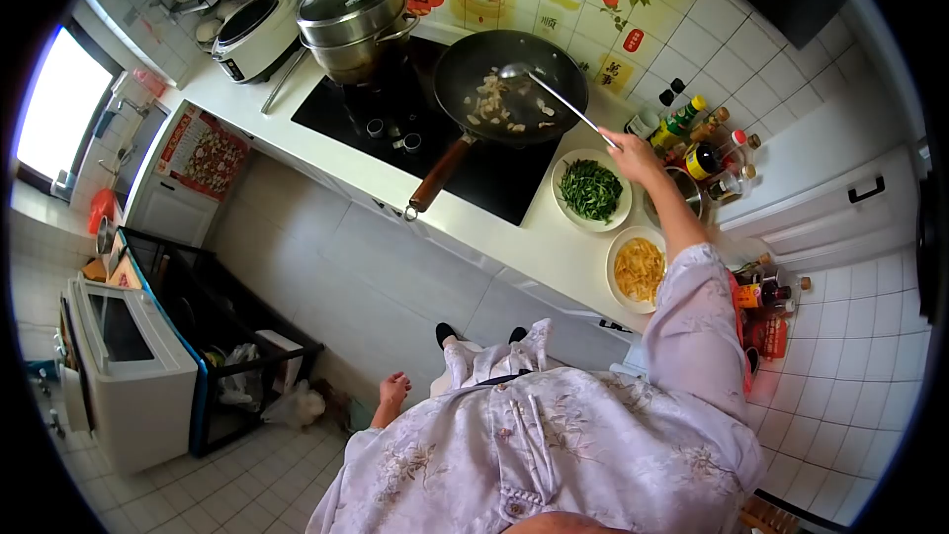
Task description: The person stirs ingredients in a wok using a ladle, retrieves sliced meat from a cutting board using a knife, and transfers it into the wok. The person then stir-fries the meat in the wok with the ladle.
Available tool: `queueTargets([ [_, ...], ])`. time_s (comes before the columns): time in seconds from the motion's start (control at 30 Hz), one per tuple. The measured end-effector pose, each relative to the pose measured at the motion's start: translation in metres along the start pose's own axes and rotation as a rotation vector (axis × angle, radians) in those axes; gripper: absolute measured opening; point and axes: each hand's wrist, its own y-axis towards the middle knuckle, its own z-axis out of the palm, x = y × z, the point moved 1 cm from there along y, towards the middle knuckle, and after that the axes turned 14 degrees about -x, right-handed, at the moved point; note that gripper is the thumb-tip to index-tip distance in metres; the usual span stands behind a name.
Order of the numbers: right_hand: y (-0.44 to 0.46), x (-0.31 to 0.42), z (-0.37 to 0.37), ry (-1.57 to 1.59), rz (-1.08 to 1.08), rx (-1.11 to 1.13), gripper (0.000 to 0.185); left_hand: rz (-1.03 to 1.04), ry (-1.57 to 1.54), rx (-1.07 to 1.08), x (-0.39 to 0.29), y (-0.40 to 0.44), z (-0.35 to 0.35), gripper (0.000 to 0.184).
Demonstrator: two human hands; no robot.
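Observation:
My right hand (638,158) grips the handle of a metal ladle (570,107), whose rounded head rests in a dark wok (457,89) on the stove. Pale sliced pieces (491,99) of food lie spread over the bottom of the wok. The wok's wooden handle (442,174) points toward me, with no hand on it. Below my right forearm stand a plate of chopped green vegetables (591,190) and a bowl of yellow shredded food (640,270). My left hand (393,389) hangs low by my side over the floor, holding nothing, its fingers loosely bent and apart.
A lidded steamer pot (353,25) stands on the rear left of the black cooktop (336,117). Left of it sits an open rice cooker (255,35). Several sauce bottles (682,124) line the wall at right. A black rack (252,376) and white oven (129,366) stand at left.

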Motion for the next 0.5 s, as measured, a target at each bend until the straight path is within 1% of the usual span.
queueTargets([
  [0.03,0.006,0.002,0.008,0.014,0.005,-0.058,0.036,0.004,0.003,-0.014,0.001,0.000,-0.002,0.030],
  [0.07,0.011,0.004,0.015,0.001,-0.044,-0.105,0.036,0.003,0.006,-0.017,0.002,0.000,-0.004,0.030],
  [0.1,0.014,0.003,0.020,0.004,-0.042,-0.103,0.036,-0.003,-0.009,-0.014,0.006,0.001,-0.005,0.030],
  [0.17,0.015,-0.001,0.029,-0.024,0.056,-0.050,0.037,-0.009,-0.020,-0.012,0.016,0.004,-0.010,0.030],
  [0.2,0.008,-0.005,0.030,-0.024,0.058,-0.049,0.037,-0.011,-0.028,-0.016,0.019,0.003,-0.010,0.030],
  [0.27,-0.020,-0.017,0.026,0.088,0.037,-0.007,0.039,-0.017,-0.038,-0.011,0.023,0.001,-0.009,0.031],
  [0.3,-0.033,-0.013,0.011,0.082,0.037,-0.005,0.039,-0.010,-0.023,-0.002,0.026,-0.001,-0.008,0.031],
  [0.37,-0.057,0.003,-0.033,0.351,0.474,0.243,0.039,-0.009,-0.005,0.009,0.033,-0.005,-0.007,0.031],
  [0.43,-0.062,0.001,-0.058,0.389,0.498,0.236,0.039,-0.035,-0.034,0.021,0.032,-0.002,0.002,0.032],
  [0.47,-0.059,-0.007,-0.067,0.305,0.411,0.236,0.040,-0.021,-0.008,0.046,0.030,0.002,0.004,0.032],
  [0.5,-0.060,-0.001,-0.077,0.304,0.410,0.229,0.040,-0.015,-0.010,0.049,0.026,0.006,0.007,0.032],
])
